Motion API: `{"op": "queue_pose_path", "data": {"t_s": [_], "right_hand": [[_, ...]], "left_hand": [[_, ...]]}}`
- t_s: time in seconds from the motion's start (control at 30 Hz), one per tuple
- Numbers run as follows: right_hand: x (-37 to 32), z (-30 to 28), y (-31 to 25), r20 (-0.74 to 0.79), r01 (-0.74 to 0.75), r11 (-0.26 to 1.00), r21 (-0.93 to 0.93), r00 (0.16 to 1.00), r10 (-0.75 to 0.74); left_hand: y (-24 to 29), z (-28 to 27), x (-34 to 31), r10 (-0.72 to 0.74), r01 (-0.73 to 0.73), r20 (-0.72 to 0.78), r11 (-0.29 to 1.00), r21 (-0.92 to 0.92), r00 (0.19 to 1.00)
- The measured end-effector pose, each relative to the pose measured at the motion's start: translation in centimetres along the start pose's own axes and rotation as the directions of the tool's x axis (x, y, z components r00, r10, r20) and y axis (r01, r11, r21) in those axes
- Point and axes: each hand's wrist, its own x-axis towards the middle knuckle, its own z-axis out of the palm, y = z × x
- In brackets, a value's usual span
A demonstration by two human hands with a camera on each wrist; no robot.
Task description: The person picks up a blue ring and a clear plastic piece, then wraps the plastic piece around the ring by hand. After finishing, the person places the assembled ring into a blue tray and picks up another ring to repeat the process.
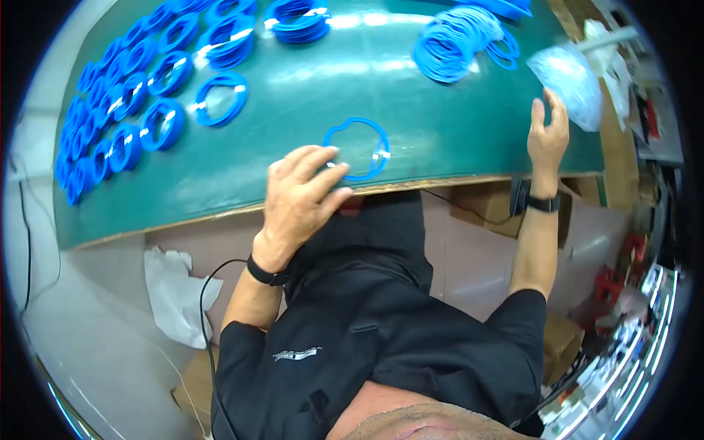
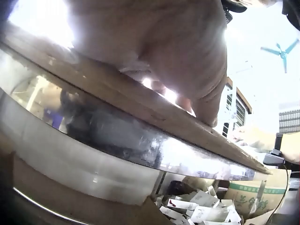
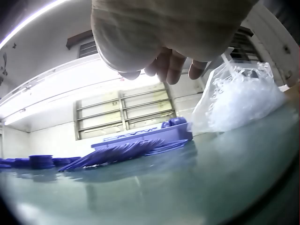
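A single thin blue ring point(image 1: 385, 139), bent slightly out of round, lies on the green tabletop point(image 1: 293, 154) near its front edge. My left hand point(image 1: 302, 192) is over that edge, its loosely bent fingertips right at the ring's left side. At the right, my right hand point(image 1: 548, 139) reaches forward with fingers extended toward a clear plastic bag point(image 1: 572, 81). Its fingertips overlap the bag's lower edge in the head view. In the right wrist view, pale clear pieces fill the bag point(image 3: 246, 101), and the fingers point(image 3: 174, 70) hang beside it, holding nothing.
Many bundles of blue rings point(image 1: 163, 125) cover the table's left side. A fanned pile of loose rings point(image 1: 444, 51) lies at the back right, before a blue tray point(image 3: 180, 132). Under the table stands a cardboard box point(image 2: 253, 194); a black cable point(image 1: 207, 308) runs by the left arm.
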Motion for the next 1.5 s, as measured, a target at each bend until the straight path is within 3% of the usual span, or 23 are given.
{"op": "queue_pose_path", "data": {"t_s": [0.03,0.23,0.3,0.37,0.47,0.7,0.83,1.13,1.23,1.37,1.43,1.5], "right_hand": [[-1.0,0.5,-2.2,0.071,-0.006,0.996,0.088,0.997,0.000],[-5.8,1.8,-11.6,0.348,-0.084,0.904,0.419,0.934,-0.075],[-6.4,2.2,-12.8,0.355,-0.074,0.889,0.451,0.929,-0.103],[-6.9,2.5,-13.6,0.376,-0.072,0.872,0.483,0.917,-0.133],[-7.1,2.6,-13.3,0.413,-0.108,0.871,0.480,0.903,-0.116],[-7.1,2.6,-13.3,0.445,-0.141,0.870,0.472,0.890,-0.097],[-7.2,2.7,-13.3,0.436,-0.136,0.868,0.477,0.894,-0.100],[-7.1,2.9,-13.9,0.395,-0.089,0.875,0.476,0.911,-0.122],[-7.1,2.7,-14.1,0.395,-0.101,0.880,0.465,0.913,-0.104],[-6.7,2.4,-14.2,0.360,-0.072,0.892,0.446,0.927,-0.105],[-6.3,2.6,-14.2,0.317,0.038,0.891,0.452,0.927,-0.200],[-5.1,2.6,-14.1,0.340,0.016,0.899,0.437,0.923,-0.182]], "left_hand": [[-0.1,-0.4,-0.3,0.067,-0.066,0.018,0.997,-0.040,0.998],[0.2,-2.3,-1.3,0.072,-0.061,0.114,0.993,-0.096,0.991],[0.1,-2.8,-1.5,0.060,-0.039,0.198,0.994,-0.105,0.978],[0.0,-3.4,-1.4,0.062,-0.048,0.171,0.995,-0.089,0.983],[-0.6,-4.3,-0.9,0.082,-0.074,0.119,0.995,-0.074,0.990],[-6.8,-7.9,0.8,-0.085,0.090,-0.051,0.990,0.107,0.995],[-11.2,-9.4,1.7,-0.176,0.189,-0.076,0.960,0.209,0.981],[-15.1,-9.6,2.9,-0.224,0.227,-0.038,0.939,0.259,0.974],[-14.8,-9.4,3.0,-0.227,0.225,-0.018,0.946,0.235,0.974],[-10.5,-9.3,2.4,-0.166,0.177,-0.063,0.947,0.268,0.984],[-7.5,-8.6,1.8,-0.193,0.195,-0.031,0.968,0.156,0.981],[-5.3,-7.3,1.0,-0.238,0.237,0.002,0.969,0.063,0.971]]}}
